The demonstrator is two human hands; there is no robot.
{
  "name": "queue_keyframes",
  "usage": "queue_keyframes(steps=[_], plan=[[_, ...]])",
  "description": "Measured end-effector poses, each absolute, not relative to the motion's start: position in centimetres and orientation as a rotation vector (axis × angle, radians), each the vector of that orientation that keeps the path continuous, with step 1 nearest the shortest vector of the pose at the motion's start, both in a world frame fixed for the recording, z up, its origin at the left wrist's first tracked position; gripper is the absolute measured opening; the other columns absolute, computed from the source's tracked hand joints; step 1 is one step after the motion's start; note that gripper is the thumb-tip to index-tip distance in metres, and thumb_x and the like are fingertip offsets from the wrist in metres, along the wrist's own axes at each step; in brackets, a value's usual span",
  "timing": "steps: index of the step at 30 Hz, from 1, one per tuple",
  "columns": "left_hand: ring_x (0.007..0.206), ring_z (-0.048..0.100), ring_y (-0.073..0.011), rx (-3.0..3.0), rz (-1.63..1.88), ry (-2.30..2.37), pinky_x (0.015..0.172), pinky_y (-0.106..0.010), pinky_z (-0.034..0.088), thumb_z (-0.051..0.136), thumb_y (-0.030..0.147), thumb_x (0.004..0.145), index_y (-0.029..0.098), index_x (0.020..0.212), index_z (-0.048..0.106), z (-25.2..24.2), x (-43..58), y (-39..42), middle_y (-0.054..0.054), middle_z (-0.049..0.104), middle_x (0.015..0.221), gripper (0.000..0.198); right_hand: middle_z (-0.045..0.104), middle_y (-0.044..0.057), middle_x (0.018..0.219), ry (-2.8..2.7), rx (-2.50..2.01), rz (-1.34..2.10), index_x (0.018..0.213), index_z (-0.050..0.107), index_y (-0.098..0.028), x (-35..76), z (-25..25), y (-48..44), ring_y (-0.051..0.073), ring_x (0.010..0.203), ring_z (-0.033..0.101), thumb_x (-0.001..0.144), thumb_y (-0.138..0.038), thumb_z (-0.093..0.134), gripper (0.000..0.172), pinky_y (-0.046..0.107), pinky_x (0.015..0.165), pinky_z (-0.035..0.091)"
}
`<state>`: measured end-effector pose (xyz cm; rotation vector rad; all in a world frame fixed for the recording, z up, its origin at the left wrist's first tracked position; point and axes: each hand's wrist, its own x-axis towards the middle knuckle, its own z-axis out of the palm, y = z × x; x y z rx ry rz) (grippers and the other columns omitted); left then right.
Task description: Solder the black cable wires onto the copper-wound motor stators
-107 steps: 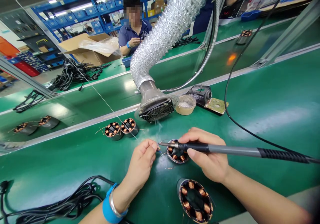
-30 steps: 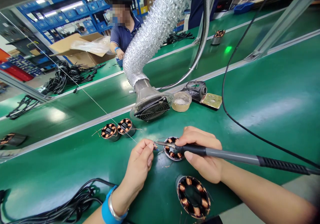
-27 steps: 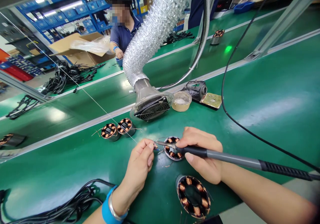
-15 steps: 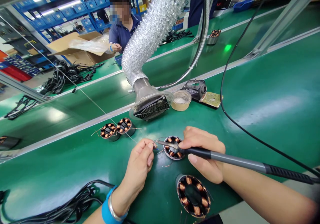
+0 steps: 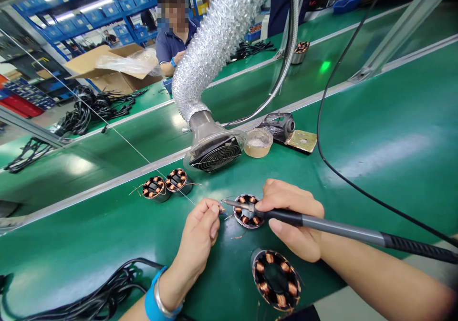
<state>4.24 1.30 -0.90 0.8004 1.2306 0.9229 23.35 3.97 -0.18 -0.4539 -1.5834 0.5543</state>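
Note:
My right hand (image 5: 291, 216) is closed around a soldering iron (image 5: 339, 229), its metal tip pointing left. That tip is close to the fingertips of my left hand (image 5: 200, 235), which pinch thin wire ends (image 5: 223, 211) with blue and brown insulation. A thin pale strand, perhaps solder wire (image 5: 143, 156), slants down from the upper left to my left fingers. Behind the iron sits a copper-wound motor stator (image 5: 246, 222), partly hidden by the iron and my right hand. Whether the tip touches the wires I cannot tell. A larger-looking stator (image 5: 277, 280) lies nearer to me.
Two more stators (image 5: 156, 189) stand at the left. A fume extractor hood (image 5: 214, 144) hangs over the green bench, beside a round tub (image 5: 257, 143) and an iron holder (image 5: 281, 126). Black cables (image 5: 96, 292) lie front left. The iron's cord (image 5: 322, 135) crosses the right. A co-worker (image 5: 175, 35) is opposite.
My hands and the soldering iron have hardly moved; the tip is a touch further from a plain overlap with the left fingertips. Across the bench the co-worker's hand has shifted up and right.

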Motion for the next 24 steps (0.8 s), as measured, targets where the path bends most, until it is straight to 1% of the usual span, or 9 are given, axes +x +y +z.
queue_keyframes(steps=[17, 24], plan=[[0.04, 0.015, -0.0045, 0.831, 0.924, 1.231, 0.038, -0.015, 0.014, 0.066, 0.053, 0.082, 0.018, 0.081, 0.055, -0.93, 4.18, 1.18, 0.012, 0.032, 0.045, 0.036, 0.06, 0.003, 0.064, -1.55, -0.445, 0.555, 0.09, 0.069, -0.015, 23.34, -0.18, 3.99, 0.015, 0.054, 0.053, 0.071, -0.012, 0.053, 0.025, 0.03, 0.051, 0.041], [0.042, 0.017, -0.0057, 0.884, 0.921, 1.239, 0.04, -0.017, 0.015, 0.065, 0.054, 0.082, 0.019, 0.08, 0.055, -0.96, 4.17, 1.23, 0.011, 0.031, 0.046, 0.037, 0.061, 0.003, 0.067, -1.556, -0.447, 0.516, 0.099, 0.069, -0.017, 23.47, -0.25, 3.97, 0.016, 0.057, 0.054, 0.072, -0.011, 0.053, 0.031, 0.031, 0.052, 0.043]])
